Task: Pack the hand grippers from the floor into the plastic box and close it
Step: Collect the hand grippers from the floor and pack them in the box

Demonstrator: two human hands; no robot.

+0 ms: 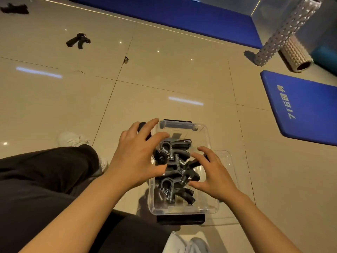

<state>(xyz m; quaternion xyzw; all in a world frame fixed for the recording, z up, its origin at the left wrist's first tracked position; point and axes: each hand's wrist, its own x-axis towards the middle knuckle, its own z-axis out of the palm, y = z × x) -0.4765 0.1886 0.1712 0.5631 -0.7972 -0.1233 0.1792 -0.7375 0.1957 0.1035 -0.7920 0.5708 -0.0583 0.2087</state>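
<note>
A clear plastic box (212, 207) stands open on the floor in front of me. Several black hand grippers (175, 190) lie piled inside it. My left hand (138, 157) hovers over the box's left rim with fingers spread; a black piece (143, 127) shows beneath them, outside the box. My right hand (211, 174) is over the right side, its fingertips touching a gripper (189, 173) in the pile. Another hand gripper (78, 41) lies on the tiles far to the left, and one more (14, 9) at the top left corner. A clear lid (228, 161) seems to lie against the box's right side.
My legs in black trousers (45, 179) and white shoes (73, 139) are left of the box. A blue mat (306, 110) lies to the right, another blue mat (182, 13) at the back. Two foam rollers (284, 33) stand at the far right.
</note>
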